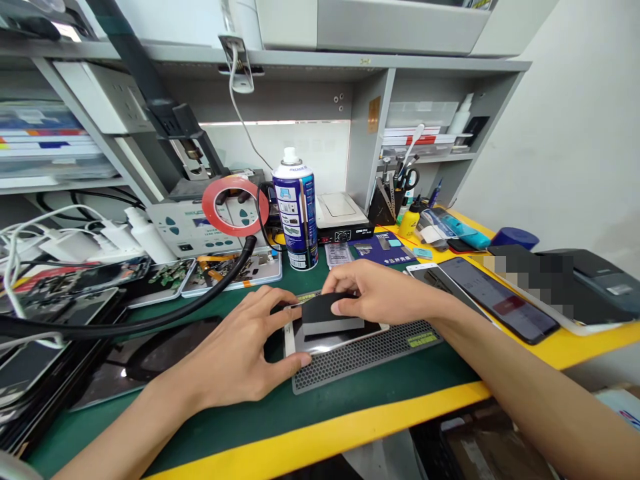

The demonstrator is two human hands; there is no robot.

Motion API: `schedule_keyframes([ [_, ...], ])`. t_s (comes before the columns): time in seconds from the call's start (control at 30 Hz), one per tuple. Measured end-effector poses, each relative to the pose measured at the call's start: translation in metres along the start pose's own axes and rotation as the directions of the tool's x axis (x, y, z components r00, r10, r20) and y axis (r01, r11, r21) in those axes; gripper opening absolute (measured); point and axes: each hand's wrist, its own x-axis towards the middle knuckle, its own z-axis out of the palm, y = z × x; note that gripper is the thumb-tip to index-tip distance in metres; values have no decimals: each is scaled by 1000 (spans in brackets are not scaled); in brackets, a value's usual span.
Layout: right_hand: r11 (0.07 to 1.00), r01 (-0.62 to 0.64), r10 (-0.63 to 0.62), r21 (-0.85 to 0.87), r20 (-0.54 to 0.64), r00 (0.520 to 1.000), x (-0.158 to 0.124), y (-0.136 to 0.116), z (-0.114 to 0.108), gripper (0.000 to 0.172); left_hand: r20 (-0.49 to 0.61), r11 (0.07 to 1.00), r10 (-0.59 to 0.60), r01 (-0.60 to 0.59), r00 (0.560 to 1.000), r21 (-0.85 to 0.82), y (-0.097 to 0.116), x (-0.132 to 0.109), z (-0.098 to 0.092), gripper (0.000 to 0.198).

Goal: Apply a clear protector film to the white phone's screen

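A white-edged phone (290, 341) lies on a grey honeycomb-patterned mat (345, 370) in front of me. My left hand (245, 343) grips the phone's left end, with the thumb at the near edge and the fingers at the far edge. Over the phone's face, my right hand (357, 290) pinches a black sheet-like piece (317, 310) between thumb and fingers. This piece looks raised and curved, and a pale grey band (333, 326) shows along its near side. Its exact kind I cannot make out.
Behind the phone stand a spray can (295, 223) and a red tape roll (213, 223). A black hose (200, 317) crosses the left side near several phones. More phones (500, 297) lie at right. A yellow edge (320, 437) borders the green bench (380, 390).
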Motion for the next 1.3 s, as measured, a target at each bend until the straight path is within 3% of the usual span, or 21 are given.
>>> schedule_keyframes([
  [0.37,998,29,-33,-60,-65,997,9,8,16,15,-42,1000,13,-14,999,-26,1,0,0,51],
  [0.83,993,75,-75,-88,9,997,6,-2,15,17,-72,998,30,-34,997,-58,1,1,-1,51],
  [1.3,992,36,-28,-125,62,998,3,-6,14,20,-66,998,36,-38,997,-40,3,0,-2,52],
])
